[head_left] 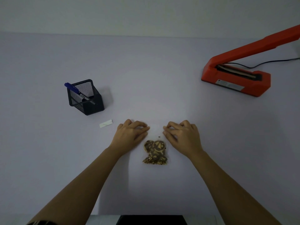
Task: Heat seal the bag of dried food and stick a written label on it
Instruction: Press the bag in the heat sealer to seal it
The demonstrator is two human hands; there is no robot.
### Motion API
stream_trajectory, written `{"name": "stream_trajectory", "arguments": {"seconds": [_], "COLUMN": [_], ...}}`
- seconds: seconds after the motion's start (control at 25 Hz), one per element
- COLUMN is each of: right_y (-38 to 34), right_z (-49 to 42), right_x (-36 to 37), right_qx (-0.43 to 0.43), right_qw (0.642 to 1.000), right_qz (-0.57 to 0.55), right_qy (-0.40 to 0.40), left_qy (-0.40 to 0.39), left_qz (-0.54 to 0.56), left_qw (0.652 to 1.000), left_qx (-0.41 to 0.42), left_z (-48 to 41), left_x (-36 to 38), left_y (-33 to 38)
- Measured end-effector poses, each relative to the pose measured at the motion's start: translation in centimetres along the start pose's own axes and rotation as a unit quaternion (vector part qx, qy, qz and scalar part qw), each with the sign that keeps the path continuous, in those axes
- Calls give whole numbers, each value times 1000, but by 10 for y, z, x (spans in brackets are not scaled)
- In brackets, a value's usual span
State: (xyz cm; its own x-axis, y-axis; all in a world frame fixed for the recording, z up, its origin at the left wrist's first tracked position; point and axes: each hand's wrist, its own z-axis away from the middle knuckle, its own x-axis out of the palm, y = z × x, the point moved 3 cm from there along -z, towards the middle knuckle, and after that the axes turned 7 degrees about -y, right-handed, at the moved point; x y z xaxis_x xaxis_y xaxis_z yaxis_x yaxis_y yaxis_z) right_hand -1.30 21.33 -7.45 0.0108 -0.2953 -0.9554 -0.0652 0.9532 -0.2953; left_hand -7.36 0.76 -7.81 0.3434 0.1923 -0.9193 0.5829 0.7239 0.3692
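Observation:
A clear bag of brown and tan dried food (155, 152) lies flat on the table in front of me, its clear upper part barely visible. My left hand (131, 134) and my right hand (182, 135) rest at either side of the bag's top, fingertips curled down onto its upper edge. Whether they pinch the plastic or only press on it is unclear. A small white label (106, 123) lies to the left of my left hand. The orange heat sealer (235, 77) stands at the far right with its arm raised.
A black mesh pen holder (86, 98) with a blue pen (76, 91) in it stands at the left, behind the label. The sealer's black cord (259, 64) runs off to the right. A dark object (151, 220) sits at the table's near edge.

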Motion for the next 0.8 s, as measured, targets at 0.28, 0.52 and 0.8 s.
{"name": "stream_trajectory", "arguments": {"seconds": [0.28,0.52,0.8], "right_y": [5,9,12], "right_z": [-2,-6,-14], "right_x": [-2,-4,-7], "right_qx": [-4,1,111], "right_qw": [1000,997,965], "right_qz": [-23,-71,-220], "right_qy": [-4,5,-92], "left_qy": [-20,-15,-48], "left_qz": [11,40,160], "left_qw": [1000,999,981], "left_qx": [11,6,-100], "left_z": [-3,-9,-14], "left_x": [1,-2,-13], "left_y": [-6,-9,-3]}}
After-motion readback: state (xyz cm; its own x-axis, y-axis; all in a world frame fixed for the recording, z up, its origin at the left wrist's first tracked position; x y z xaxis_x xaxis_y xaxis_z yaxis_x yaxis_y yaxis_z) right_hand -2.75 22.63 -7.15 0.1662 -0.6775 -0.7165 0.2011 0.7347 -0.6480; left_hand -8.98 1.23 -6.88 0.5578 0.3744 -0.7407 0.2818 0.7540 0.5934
